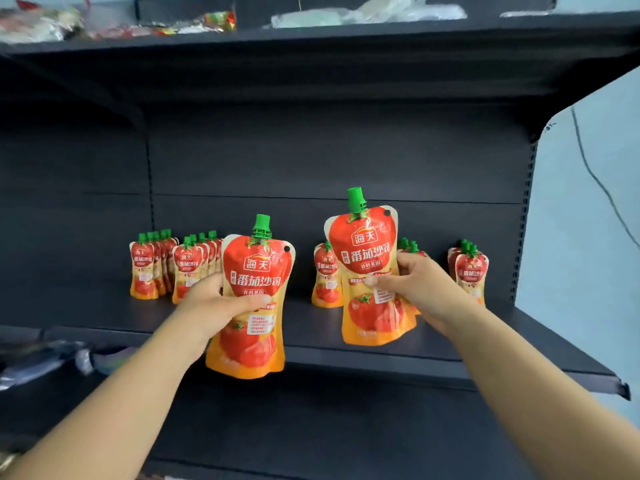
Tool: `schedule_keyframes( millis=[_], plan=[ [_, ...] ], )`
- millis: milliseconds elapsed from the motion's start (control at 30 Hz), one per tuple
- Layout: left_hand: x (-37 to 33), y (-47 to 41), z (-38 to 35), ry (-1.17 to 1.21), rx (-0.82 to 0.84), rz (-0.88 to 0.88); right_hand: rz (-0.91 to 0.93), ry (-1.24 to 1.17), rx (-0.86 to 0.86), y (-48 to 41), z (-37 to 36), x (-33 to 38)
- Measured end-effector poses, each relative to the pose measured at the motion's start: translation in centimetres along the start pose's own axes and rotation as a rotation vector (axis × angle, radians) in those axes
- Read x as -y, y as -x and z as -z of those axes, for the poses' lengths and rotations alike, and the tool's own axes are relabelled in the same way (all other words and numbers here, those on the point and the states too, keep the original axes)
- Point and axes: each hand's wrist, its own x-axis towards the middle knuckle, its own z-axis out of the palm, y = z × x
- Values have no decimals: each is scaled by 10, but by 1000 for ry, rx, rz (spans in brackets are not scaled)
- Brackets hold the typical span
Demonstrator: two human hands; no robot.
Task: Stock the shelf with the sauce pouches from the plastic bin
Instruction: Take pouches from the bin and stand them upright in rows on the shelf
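Two pouches are held at a dark shelf, head view. Toward the back of its deck stand stocked pouches, upright: left rows, a centre row and a right row. The left pouch hangs upright in front of the shelf edge. The left hand grips it at the waist, thumb across the front. The right pouch sits higher, over the deck. The right hand grips it at mid-body, thumb on the label. Neither held pouch touches the deck. Each is topped by a green cap. The bin is out of view. Judged handling: soft, flexible film with a shifting fill, light enough for one hand, and glossy, so likely slippery. The narrowed waist offers the surest hold. The base should land flat, or the pouch may topple into a row.
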Motion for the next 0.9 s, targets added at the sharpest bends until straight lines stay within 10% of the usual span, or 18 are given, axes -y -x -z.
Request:
schedule_keyframes(
  millis=[900],
  plan=[
    [171,-215,-49,107,-101,114,-205,-129,-216,-186,-69,-211]
  ],
)
